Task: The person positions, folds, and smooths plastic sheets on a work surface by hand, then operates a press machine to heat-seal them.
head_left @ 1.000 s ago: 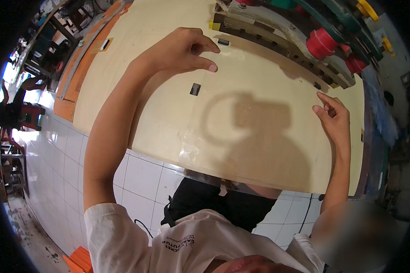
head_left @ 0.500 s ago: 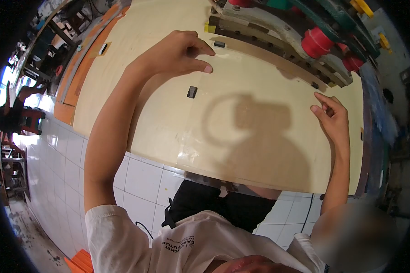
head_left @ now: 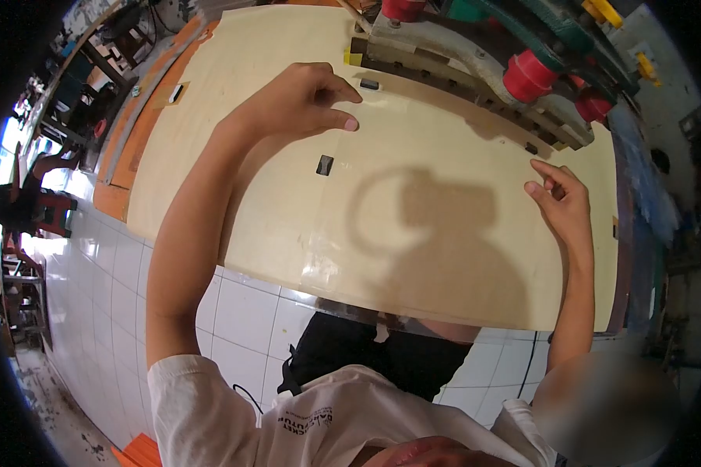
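Observation:
My left hand (head_left: 308, 101) is over the pale yellow board (head_left: 288, 226), thumb and fingers apart with a gap between them and nothing held. A small black block (head_left: 369, 84) lies just beyond its fingertips, and another black block (head_left: 325, 165) is on the board below it. On the far right, my right hand (head_left: 565, 194) is near the board's surface, fingers partly curled, thumb and index finger apart, holding nothing. A third black block (head_left: 531, 148) sits just past its index fingertip. I cannot tell whether either hand touches the board.
A green machine (head_left: 514, 31) with red cylindrical parts (head_left: 531, 75) and a long metal bar (head_left: 459, 74) stands across the board's far edge. An orange board (head_left: 117, 175) lies at left. Clear plastic sheeting (head_left: 648, 179) hangs at right. White tiles (head_left: 245, 311) cover the floor.
The view has shifted slightly. The machine's bar appears lower, with less of the tan strip showing under it. Both hands keep nearly the same place and pose.

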A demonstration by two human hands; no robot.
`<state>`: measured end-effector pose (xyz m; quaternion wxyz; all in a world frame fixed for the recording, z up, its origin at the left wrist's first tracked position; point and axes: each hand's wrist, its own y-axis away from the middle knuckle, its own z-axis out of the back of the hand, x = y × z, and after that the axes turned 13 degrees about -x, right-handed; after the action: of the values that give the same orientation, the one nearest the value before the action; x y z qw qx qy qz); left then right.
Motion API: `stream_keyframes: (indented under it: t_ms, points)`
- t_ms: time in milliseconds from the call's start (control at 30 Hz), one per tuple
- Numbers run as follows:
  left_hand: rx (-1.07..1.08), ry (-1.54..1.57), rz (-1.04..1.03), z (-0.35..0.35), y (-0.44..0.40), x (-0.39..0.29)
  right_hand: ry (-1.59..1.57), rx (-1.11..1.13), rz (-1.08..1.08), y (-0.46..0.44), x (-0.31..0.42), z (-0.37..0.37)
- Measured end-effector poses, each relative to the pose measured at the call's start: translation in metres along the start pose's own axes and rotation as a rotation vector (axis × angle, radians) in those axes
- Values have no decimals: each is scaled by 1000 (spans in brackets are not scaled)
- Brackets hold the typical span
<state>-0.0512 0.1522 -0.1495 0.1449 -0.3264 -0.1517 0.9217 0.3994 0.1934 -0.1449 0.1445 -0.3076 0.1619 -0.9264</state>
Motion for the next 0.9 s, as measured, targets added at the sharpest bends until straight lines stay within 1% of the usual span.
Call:
stream_keyframes:
  t_ms: [167,233,333,667,733,767,900]
  points:
    - [-9,25,-6,0,2,-5,-11,-2,11,0,-1,1]
    - [-14,-36,-24,1,3,-9,-39,14,5,-1,0,3]
    - [-7,-41,-56,1,1,-6,-33,14,12,-1,-2,2]
    - [-47,-39,-88,-1,1,-5,-8,-5,-32,-1,-2,3]
    - [-21,-41,-19,1,1,-11,-21,17,-36,0,-4,3]
    - [-52,-34,-23,-1,2,-10,-16,7,-43,0,-4,4]
    - [-42,-21,-16,-1,1,-13,2,3,-36,0,-1,4]
